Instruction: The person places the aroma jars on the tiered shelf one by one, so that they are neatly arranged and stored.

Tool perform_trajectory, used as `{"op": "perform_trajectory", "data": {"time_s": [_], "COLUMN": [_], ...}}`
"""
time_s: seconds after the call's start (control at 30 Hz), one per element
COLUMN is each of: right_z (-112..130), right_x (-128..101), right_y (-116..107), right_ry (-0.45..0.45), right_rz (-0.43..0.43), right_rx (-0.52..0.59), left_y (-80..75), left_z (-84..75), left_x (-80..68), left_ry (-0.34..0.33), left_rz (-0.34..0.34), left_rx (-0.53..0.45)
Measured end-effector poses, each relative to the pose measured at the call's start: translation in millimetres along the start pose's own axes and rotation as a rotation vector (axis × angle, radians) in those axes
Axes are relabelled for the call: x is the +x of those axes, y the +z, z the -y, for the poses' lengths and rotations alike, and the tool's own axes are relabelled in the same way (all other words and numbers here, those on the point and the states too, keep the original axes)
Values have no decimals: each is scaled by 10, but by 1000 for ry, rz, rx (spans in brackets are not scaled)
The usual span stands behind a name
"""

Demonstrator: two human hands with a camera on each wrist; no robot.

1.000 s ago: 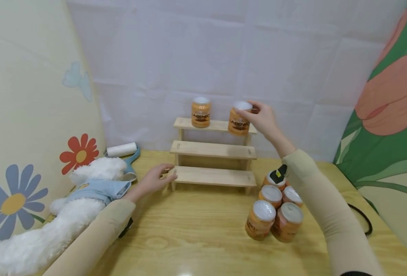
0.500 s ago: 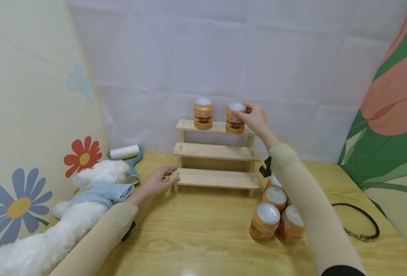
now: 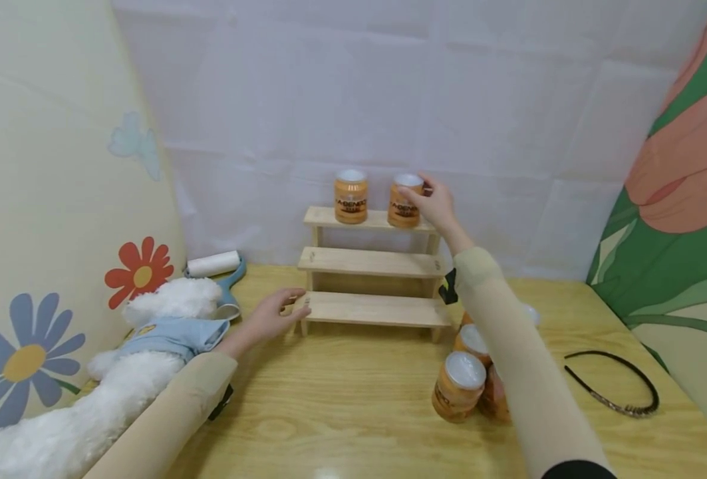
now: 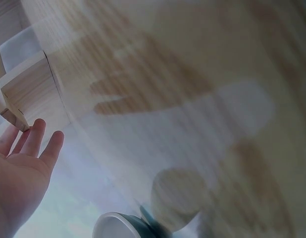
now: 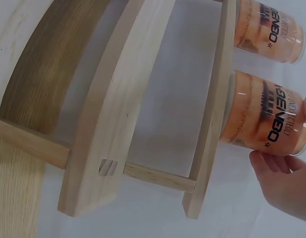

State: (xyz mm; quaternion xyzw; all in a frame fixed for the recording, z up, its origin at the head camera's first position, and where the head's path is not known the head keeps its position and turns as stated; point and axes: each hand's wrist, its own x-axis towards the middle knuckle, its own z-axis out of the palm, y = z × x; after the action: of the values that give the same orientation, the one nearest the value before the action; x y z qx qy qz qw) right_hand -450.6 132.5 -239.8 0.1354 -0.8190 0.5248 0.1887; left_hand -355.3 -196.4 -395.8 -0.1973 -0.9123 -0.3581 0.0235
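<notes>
Jar [image 3: 404,201] on rack [image 3: 372,265], top step.
Right hand [image 3: 437,203] grasps it (upright); left hand [image 3: 272,315], fingers relaxed, touches bottom step.

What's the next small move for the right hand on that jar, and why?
Probably let go and draw the right hand back. The orange jar it grips appears to stand upright on the top shelf beside the first jar, so it seems placed. The left hand touches the bottom step, steadying the rack.
</notes>
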Motion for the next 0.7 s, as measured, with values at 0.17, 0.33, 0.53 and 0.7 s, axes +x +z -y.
{"op": "perform_trajectory", "data": {"time_s": [0.17,0.33,0.53,0.7], "right_z": [19,25,34,6], "right_x": [-23,-31,-37,-55], "right_y": [18,41,29,-9], "right_ry": [51,76,61,47], "right_rz": [-10,-24,-43,-40], "right_rx": [1,11,6,-37], "left_y": [-5,-12,-2,10], "left_z": [-14,-16,0,6], "left_x": [-2,6,60,85], "left_ry": [5,-1,10,25], "left_rz": [4,5,2,7], "left_rx": [3,3,11,20]}}
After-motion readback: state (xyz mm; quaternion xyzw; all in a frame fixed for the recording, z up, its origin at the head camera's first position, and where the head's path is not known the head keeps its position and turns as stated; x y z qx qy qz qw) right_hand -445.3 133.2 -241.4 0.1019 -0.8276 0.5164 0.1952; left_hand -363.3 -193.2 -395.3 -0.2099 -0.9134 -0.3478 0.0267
